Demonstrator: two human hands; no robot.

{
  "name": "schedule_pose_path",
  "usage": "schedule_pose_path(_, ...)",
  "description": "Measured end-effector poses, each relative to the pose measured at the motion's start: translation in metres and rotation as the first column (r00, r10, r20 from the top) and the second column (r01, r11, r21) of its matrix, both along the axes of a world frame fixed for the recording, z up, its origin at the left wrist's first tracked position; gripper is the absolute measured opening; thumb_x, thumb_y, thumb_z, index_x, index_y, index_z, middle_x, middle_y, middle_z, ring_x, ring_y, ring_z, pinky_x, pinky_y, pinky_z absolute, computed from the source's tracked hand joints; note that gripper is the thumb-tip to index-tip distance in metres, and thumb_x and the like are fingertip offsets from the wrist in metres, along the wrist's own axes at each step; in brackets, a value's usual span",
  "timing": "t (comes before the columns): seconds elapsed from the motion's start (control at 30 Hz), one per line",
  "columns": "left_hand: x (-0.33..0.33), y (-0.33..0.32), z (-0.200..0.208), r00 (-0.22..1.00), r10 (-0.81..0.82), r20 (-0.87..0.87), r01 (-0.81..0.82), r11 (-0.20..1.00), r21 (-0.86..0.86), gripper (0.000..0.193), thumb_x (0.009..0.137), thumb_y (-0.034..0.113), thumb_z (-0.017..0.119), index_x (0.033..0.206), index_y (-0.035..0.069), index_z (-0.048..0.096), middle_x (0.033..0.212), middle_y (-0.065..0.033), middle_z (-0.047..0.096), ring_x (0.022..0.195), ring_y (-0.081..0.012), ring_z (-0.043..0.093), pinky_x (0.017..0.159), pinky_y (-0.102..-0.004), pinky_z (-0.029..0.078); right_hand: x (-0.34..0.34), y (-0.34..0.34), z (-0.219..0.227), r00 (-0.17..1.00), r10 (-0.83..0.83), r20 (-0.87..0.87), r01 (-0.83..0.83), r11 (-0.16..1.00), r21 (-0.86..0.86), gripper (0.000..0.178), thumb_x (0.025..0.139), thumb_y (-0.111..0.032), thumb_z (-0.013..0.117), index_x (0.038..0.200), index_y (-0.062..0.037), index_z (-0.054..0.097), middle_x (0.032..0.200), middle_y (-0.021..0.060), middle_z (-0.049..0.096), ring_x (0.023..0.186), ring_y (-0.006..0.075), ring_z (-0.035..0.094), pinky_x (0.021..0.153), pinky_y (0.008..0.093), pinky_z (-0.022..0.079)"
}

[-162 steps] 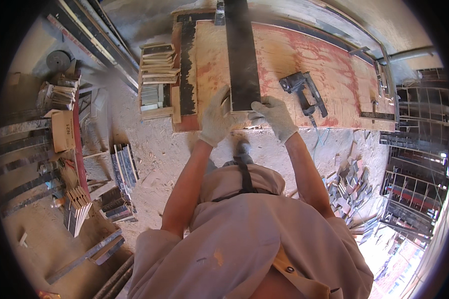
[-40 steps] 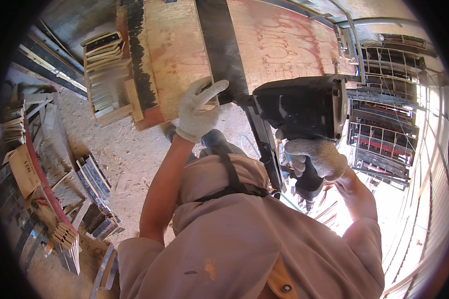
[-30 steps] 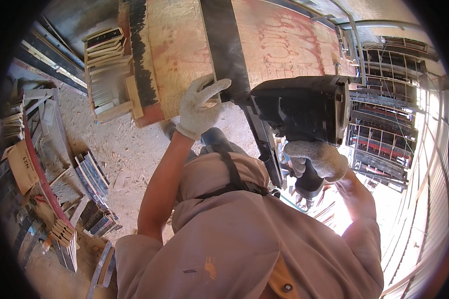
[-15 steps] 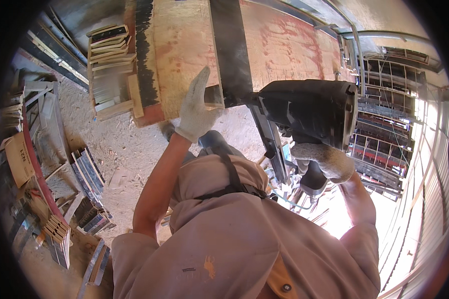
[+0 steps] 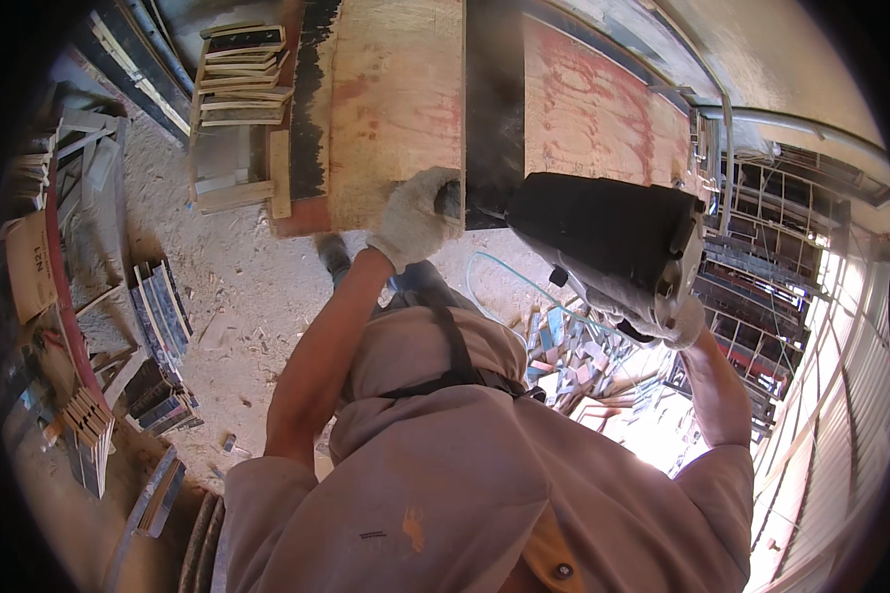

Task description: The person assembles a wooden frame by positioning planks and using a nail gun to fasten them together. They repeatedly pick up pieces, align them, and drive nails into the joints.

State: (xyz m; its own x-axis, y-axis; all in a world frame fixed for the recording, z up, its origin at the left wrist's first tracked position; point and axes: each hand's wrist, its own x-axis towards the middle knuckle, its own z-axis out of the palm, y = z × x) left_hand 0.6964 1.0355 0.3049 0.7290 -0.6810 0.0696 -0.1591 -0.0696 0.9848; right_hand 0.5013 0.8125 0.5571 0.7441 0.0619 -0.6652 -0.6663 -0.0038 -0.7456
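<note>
My right hand, in a pale work glove, is closed on the handle of a black nail gun; the tool's body hides most of the fingers. The gun's nose end points left, at the near end of a dark strip running across the bench. Also gloved, my left hand curls its fingers around the near end of a thin-edged wooden board beside that strip. Its thumb is hard to make out. Reddish-stained plywood lies under and beside the strip.
On the left end of the bench sits a stack of short wood strips. A pale hose loops below the gun. Offcuts are heaped on the floor. Metal racking stands at right; more boards and a cardboard box are at left.
My left hand, flat with fingers stretched before, has moved right and down and curled around the board end. The nail gun has turned and dropped slightly, its handle and magazine now mostly hidden.
</note>
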Motion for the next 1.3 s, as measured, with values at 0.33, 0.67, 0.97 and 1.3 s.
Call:
schedule_pose_path(0.33,0.003,0.003,0.004,0.995,-0.073,-0.068,0.075,0.997,0.033,0.033,0.082,0.009,0.075,0.113,0.004,0.064,0.100,-0.0161,0.069,0.095,-0.0324,0.069,0.085,-0.0390,0.055,0.024,0.003,0.016,1.000,-0.004,0.015,0.005,0.999,-0.036,0.029,0.100,-0.016,0.059,0.125,-0.0019,0.053,0.111,0.0097,0.055,0.100,0.0195,0.059,0.079,0.0321,0.052)
schedule_pose_path(0.67,0.004,0.005,0.001,0.992,0.006,0.129,-0.008,1.000,0.010,0.040,0.076,0.013,0.077,0.114,0.007,0.065,0.100,-0.0173,0.069,0.096,-0.0383,0.067,0.086,-0.0451,0.054,0.021,0.018,0.023,0.998,0.009,0.060,-0.002,0.992,-0.122,0.017,0.099,-0.015,0.059,0.110,-0.0024,0.057,0.094,0.0051,0.054,0.084,0.0153,0.057,0.068,0.0303,0.048)
schedule_pose_path(0.97,0.036,0.025,0.003,0.980,-0.059,0.190,0.035,0.991,0.128,0.056,0.081,0.009,0.077,0.133,0.004,0.058,0.140,-0.0177,0.058,0.125,-0.0368,0.059,0.108,-0.0407,0.049,0.030,-0.001,0.033,0.996,-0.019,0.084,0.040,0.967,-0.250,0.011,0.098,-0.013,0.058,0.096,-0.0028,0.061,0.080,0.0009,0.053,0.069,0.0116,0.055,0.059,0.0287,0.045)
schedule_pose_path(1.3,0.233,-0.160,0.111,0.920,0.364,0.147,-0.388,0.784,0.485,0.050,0.104,0.043,0.042,0.124,0.002,0.063,0.120,-0.0268,0.068,0.115,-0.0426,0.065,0.099,-0.0467,0.052,0.187,-0.121,0.017,0.950,-0.219,0.224,0.253,0.957,-0.138,0.006,0.094,-0.007,0.061,0.091,-0.0027,0.064,0.069,-0.0012,0.051,0.056,0.0104,0.053,0.052,0.0259,0.045)
